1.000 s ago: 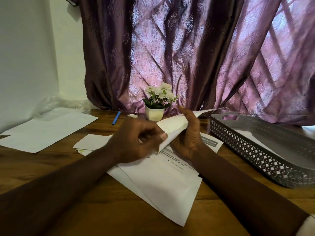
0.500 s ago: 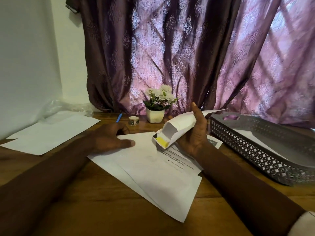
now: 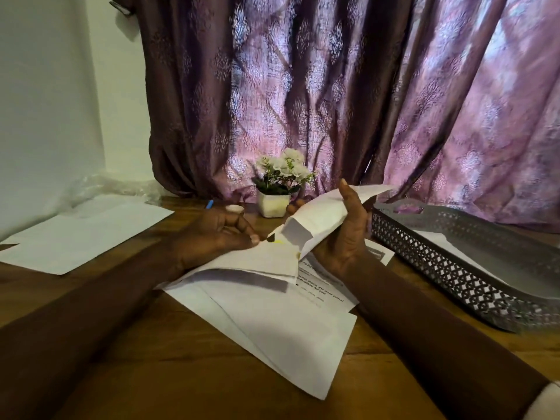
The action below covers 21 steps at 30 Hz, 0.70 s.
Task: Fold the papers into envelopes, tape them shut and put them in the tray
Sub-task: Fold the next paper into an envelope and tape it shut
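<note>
My right hand (image 3: 348, 241) grips a folded white paper envelope (image 3: 318, 219) above the table, its open end pointing down-left, with a yellow spot (image 3: 277, 241) showing near that end. My left hand (image 3: 218, 234) pinches the edge of a loose white sheet (image 3: 266, 262) just left of the envelope; that sheet is raised off the papers below it. More white sheets (image 3: 281, 328) and a printed page (image 3: 321, 295) lie under both hands. A small tape roll (image 3: 235, 208) sits behind my left hand. The grey perforated tray (image 3: 454, 268) stands at the right with white paper (image 3: 439, 242) inside.
A pile of blank sheets (image 3: 88, 231) lies at the left, with crumpled clear plastic (image 3: 100, 186) behind it. A white pot of flowers (image 3: 274, 203) and a blue pen (image 3: 209, 204) stand at the back by the purple curtain. The wooden table (image 3: 181, 374) extends toward me.
My left hand let go of the envelope, rested on the sheets, then moved right and pinched up a sheet's edge. My right hand keeps the envelope raised.
</note>
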Available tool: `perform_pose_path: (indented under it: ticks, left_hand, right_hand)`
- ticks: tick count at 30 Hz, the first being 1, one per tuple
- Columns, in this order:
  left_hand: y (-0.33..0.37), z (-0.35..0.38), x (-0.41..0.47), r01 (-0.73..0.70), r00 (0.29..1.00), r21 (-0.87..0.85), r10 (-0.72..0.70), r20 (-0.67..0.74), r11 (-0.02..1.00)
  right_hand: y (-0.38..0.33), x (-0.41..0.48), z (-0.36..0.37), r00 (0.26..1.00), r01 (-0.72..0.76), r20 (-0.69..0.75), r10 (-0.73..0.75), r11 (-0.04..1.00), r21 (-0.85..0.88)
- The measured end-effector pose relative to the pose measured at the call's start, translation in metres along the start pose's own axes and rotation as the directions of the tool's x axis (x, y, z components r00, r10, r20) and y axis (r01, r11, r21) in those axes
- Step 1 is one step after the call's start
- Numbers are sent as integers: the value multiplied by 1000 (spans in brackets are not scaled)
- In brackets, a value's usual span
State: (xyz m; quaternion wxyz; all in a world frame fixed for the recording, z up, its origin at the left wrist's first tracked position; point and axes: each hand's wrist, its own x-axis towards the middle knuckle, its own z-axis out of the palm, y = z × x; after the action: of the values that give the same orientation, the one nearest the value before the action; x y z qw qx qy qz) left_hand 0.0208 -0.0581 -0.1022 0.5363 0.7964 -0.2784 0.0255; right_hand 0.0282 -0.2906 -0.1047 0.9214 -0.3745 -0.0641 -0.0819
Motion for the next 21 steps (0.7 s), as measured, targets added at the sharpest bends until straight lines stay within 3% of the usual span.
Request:
perform_pose_path:
  ticks: [8,11,16,18,21]
  left_hand:
    - [-19,3,10,69,973,-179,-106,-204,981]
    - [-25,10,16,60,954,-148,-100,-283,987]
    - [-23,31,23,-9,927,80,38,-374,997]
    - [-17,35,22,-10,936,152,63,-345,988]
    - [-9,20,16,-147,984,377,173,-35,914]
  right_hand:
    - [5,-4,5,999,-42,26,42,999,25]
    - [8,-4,5,999,-12,-41,13,999,30]
    - [16,-4,10,993,37,-114,-39,999,-22]
    - [20,-4,11,992,31,-125,-35,999,-28]
    - [17,-2,9,991,34,-127,-34,999,-9]
